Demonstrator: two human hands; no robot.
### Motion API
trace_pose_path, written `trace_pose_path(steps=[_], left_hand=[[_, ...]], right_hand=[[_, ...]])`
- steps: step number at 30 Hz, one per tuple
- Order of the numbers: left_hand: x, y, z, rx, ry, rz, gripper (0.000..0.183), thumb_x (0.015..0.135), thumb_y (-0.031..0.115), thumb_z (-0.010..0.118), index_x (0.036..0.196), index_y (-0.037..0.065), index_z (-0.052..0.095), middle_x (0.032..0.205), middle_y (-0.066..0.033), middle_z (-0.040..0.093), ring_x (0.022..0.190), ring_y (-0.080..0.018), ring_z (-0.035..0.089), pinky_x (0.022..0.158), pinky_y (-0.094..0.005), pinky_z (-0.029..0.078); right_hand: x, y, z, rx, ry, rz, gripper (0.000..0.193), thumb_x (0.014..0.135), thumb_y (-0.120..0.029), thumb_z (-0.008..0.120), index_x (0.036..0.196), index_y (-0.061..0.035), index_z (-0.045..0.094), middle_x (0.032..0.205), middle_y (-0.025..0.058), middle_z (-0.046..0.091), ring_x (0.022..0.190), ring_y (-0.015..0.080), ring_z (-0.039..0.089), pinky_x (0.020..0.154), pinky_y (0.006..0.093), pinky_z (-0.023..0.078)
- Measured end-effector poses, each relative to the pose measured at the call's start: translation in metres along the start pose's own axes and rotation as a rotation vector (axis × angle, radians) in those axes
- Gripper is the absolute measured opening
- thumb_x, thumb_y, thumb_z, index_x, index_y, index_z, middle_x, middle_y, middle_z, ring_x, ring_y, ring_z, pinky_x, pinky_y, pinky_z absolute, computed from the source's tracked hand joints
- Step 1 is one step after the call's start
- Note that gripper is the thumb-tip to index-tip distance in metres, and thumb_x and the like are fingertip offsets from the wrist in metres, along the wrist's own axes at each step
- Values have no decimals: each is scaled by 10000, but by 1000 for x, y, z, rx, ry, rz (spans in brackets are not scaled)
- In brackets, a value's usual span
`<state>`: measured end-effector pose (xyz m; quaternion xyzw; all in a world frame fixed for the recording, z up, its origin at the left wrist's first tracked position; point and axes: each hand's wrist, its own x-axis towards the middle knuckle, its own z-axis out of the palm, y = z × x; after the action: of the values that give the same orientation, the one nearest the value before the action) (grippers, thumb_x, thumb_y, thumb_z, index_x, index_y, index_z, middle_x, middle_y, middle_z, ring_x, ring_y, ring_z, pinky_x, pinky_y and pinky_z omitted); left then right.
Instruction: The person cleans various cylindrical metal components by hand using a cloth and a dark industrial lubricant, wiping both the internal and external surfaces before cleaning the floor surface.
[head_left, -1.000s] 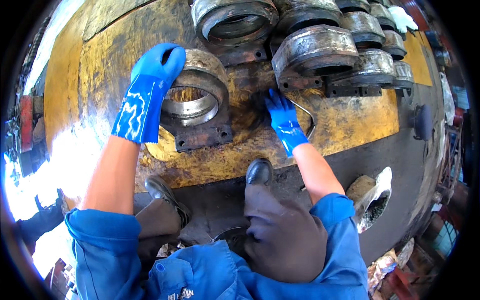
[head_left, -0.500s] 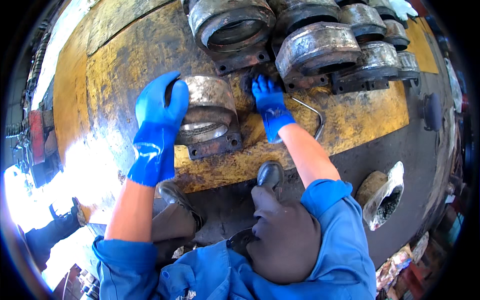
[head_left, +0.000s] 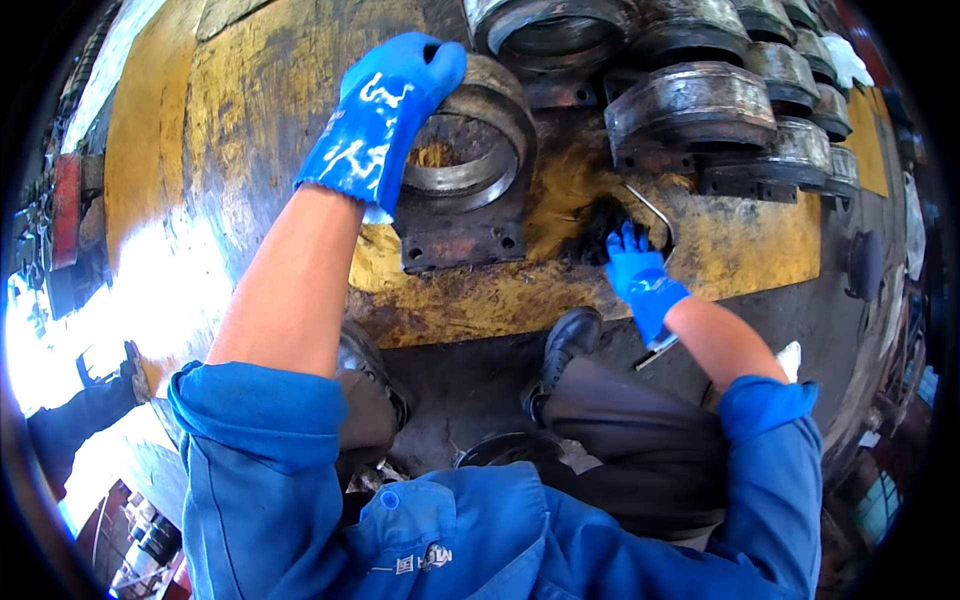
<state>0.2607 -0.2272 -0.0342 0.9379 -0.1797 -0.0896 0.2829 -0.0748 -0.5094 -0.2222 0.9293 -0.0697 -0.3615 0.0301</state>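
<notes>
My left hand point(head_left: 405, 78), in a blue rubber glove, is closed over the upper rim of a worn metal ring housing point(head_left: 462, 243). The housing has a round opening and a flat foot with bolt holes, the foot lying toward me on the board. My left fingertips are hidden behind the rim. To the right, my right hand point(head_left: 637, 272), gloved alike, reaches down with its fingers apart against a black, dark-smeared clump point(head_left: 597, 228). What the clump is made of cannot be made out. A bent metal rod point(head_left: 657, 208) lies close beside that hand.
Several similar ring housings point(head_left: 692, 105) stand in rows at the far right. Beneath everything lies a stained yellow board point(head_left: 765, 240). My dark shoes point(head_left: 572, 345) are at its near edge. Bright glare covers the left side, where a red metal part point(head_left: 66, 210) stands.
The housing under my left hand has tipped, and its opening now shows wide. My left hand has moved from its side to its far rim. My right hand and the black clump have shifted nearer and right.
</notes>
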Motion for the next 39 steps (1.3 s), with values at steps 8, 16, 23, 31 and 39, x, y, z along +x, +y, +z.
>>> trace_pose_path(steps=[8,16,23,31,39], left_hand=[[0,22,-22,107,-88,-119,485,915,479,548,1083,90,785,1054,-243,744,1049,-403,708,962,-467,539],[-15,12,-12,-110,-37,-6,560,916,517,603,1217,63,734,1121,-208,750,1074,-370,713,965,-441,532],[-20,-7,-11,49,85,6,504,891,497,547,1140,134,792,1104,-186,759,1062,-389,710,995,-469,535],[-18,12,5,66,3,19,550,931,546,568,1225,117,748,1160,-176,752,1101,-373,705,1009,-444,523],[-31,9,-4,111,224,82,380,901,393,563,910,88,789,904,-213,743,884,-417,718,863,-512,568]], right_hand=[[-38,-243,24,393,383,177,812,918,-641,586,1470,-50,507,1671,333,178,1498,621,185,1131,802,201],[6,-433,6,534,627,-384,604,934,-424,630,1457,-128,565,1660,199,328,1550,457,223,1151,788,193],[0,-317,45,377,693,-531,512,916,-265,634,1401,-104,611,1611,154,442,1427,368,462,1126,678,344],[3,-163,75,283,831,473,660,933,-390,604,1513,-97,487,1626,217,387,1475,481,368,1154,681,312],[7,-375,18,526,515,154,729,921,-422,652,1511,-70,408,1613,251,342,1481,547,281,1162,757,240]])
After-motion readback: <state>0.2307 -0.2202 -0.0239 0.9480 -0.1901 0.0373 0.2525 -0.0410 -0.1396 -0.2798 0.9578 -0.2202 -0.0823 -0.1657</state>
